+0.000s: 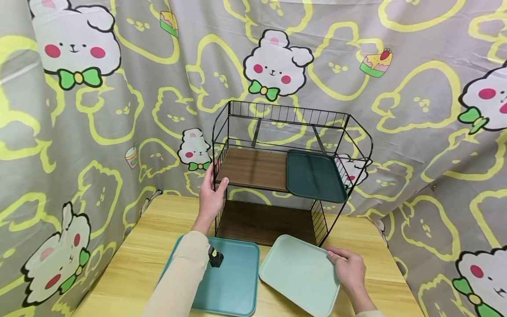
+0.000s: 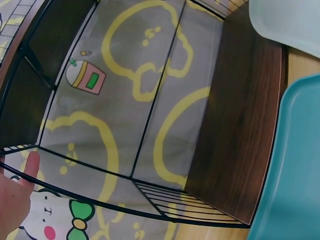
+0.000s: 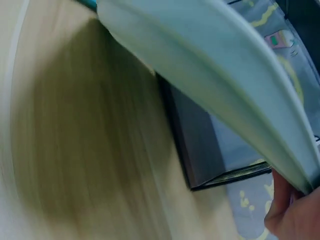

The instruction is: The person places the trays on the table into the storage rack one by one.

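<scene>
Pale green tray [image 1: 299,277]: at the centre of my clock, tilted, its shadow under it on the table [image 1: 376,281]; I cannot tell whether any corner rests there.
Right hand [image 1: 348,268]: at 3 o'clock, pinching that one edge, thumb on top. With the weight hung from one side, a slipping thumb would let the tray twist or drop.
Teal tray [image 1: 237,281]: at 9 o'clock, flat on the table, so near the pale corner that I cannot tell if they touch. A sag there could catch its rim and shove it.
Bottom shelf [image 1: 265,215]: towards 11 o'clock, near my tray's far corner; a low forward push could knock its front edge.
Rack [image 1: 253,169]: at 12 o'clock, thin wire, likely light enough to skid if bumped.
Left hand [image 1: 211,198]: at 10 o'clock, gripping the rack's front left corner; easing off would leave it unsteadied.
Dark green tray [image 1: 317,176]: also at 12, on the upper shelf, near edge seemingly past the lip; a jolt could tip it off.
</scene>
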{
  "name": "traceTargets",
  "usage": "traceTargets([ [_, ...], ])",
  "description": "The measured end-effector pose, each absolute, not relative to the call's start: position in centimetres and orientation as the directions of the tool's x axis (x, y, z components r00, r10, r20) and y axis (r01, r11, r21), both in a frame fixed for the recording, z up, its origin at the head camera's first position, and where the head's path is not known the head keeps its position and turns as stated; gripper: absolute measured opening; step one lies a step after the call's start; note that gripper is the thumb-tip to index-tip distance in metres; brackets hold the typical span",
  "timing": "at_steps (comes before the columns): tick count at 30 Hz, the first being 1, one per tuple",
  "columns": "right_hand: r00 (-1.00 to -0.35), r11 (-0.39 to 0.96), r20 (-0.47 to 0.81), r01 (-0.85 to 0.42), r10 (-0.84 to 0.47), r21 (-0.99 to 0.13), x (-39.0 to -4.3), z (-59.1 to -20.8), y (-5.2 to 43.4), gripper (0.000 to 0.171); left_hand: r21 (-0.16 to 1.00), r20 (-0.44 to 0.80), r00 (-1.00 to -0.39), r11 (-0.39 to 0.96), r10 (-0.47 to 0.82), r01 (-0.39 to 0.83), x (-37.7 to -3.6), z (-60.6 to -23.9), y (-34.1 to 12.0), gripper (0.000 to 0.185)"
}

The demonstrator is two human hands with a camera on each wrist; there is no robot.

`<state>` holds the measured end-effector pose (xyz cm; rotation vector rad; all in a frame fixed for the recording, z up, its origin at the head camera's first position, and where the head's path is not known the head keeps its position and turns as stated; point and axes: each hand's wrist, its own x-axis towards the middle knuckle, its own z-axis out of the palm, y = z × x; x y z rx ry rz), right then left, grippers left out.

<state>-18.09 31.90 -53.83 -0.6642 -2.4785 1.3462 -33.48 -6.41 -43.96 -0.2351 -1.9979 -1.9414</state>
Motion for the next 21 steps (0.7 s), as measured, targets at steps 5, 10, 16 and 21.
traceTargets([
  [5,-0.851,0.449,-0.036,0.311,0.524,-0.838,-17.5,-53.0,31.6,0.024,0.933,0.360,-0.925,0.057,-0.121,0.355,-33.4,-43.9,-6.4,0.066],
  [10,-0.845,0.372,-0.091,0.326,0.527,-0.869,-16.9,-52.4,31.4,0.028,0.932,0.362,-0.925,0.060,-0.114,0.357,-33.4,-43.9,-6.3,0.065],
  [16,-0.843,0.226,-0.133,0.287,0.521,-0.931,-16.2,-51.0,30.1,0.033,0.933,0.359,-0.927,0.057,-0.109,0.355,-33.5,-43.9,-6.4,0.065],
  [21,-0.827,0.117,-0.136,0.236,0.545,-0.965,-15.6,-49.0,28.9,0.033,0.929,0.369,-0.922,0.070,-0.119,0.363,-33.7,-43.9,-6.7,0.064],
])
